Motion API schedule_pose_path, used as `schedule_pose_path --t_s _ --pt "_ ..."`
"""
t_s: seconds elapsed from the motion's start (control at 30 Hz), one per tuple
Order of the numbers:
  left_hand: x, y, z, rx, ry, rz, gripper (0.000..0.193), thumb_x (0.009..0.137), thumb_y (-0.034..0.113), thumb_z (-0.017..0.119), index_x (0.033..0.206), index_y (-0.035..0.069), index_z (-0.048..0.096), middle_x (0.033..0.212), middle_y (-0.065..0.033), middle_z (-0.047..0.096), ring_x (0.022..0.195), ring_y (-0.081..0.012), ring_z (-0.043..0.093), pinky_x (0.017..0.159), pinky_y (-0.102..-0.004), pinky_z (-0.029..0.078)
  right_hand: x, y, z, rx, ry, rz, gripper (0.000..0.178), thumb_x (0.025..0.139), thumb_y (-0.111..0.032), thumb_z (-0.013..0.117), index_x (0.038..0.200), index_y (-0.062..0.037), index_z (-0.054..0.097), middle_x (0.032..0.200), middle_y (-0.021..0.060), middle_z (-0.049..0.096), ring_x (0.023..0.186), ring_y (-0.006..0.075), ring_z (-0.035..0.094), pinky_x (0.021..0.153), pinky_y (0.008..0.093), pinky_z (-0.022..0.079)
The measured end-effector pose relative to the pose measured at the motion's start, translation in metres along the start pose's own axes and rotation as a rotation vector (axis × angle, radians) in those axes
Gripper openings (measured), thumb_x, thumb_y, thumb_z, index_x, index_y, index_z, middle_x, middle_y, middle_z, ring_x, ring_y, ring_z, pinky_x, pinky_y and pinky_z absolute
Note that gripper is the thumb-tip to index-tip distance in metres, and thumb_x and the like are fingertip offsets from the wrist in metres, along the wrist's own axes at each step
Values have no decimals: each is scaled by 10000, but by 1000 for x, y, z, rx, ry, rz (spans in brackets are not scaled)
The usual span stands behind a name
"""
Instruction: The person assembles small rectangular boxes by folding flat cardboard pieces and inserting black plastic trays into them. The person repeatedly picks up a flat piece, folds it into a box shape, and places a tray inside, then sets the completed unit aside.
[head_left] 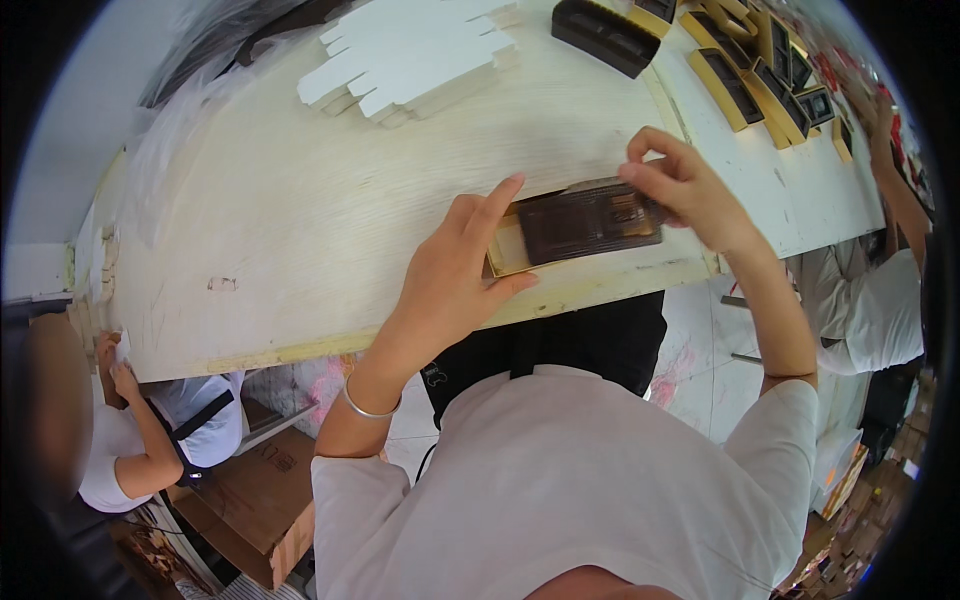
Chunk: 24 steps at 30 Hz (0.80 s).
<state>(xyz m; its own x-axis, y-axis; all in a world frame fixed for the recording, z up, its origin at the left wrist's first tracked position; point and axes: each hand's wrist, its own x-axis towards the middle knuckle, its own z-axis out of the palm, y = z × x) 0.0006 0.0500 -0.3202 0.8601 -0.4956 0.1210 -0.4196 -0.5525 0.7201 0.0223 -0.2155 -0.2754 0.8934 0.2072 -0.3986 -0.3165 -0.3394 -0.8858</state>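
Observation:
Near the front edge of the table lies a shallow gold box (508,246). A dark brown moulded plastic tray (570,228) covers most of it, and the box's bare left end shows. My left hand (455,262) grips that left end, thumb on the near side and fingers on the far side. At the tray's right end my right hand (685,188) is closed, thumb and forefinger pinching its far right corner. Whether the tray sits fully down inside the box cannot be made out.
A stack of flat white cartons (410,60) lies at the back of the pale table (300,230). Beyond the box is a black tray stack (605,38); several gold boxes with dark inserts (725,88) crowd the back right. Other people sit at left and right. A cardboard box (250,490) stands below left.

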Motion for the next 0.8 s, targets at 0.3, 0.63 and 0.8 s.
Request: schedule_pose_path --t_s 0.3,0.63,0.8 --pt "2 4 -15 -53 -141 -95 648 677 124 799 1270 81 541 1084 -77 520 891 -199 552 689 -277 461 -25 13 7 -808 -68 -811 526 760 -89 690 1268 -62 558 1229 181 541 910 280 564 783 342 500" --pt "15 -5 -24 -115 -250 -5 678 651 116 807 1273 111 537 1061 -61 516 787 -213 532 681 -301 465 -7 30 11 -1275 58 -1478 356 705 -133 629 999 68 634 976 195 583 787 220 602 706 288 520" --pt "20 -9 -30 -109 -322 -33 727 621 210 839 1272 80 541 1052 -64 512 949 -216 521 771 -299 437 -5 16 7 -1433 -57 -1476 323 710 -147 622 953 66 636 987 197 585 818 214 607 708 276 527"
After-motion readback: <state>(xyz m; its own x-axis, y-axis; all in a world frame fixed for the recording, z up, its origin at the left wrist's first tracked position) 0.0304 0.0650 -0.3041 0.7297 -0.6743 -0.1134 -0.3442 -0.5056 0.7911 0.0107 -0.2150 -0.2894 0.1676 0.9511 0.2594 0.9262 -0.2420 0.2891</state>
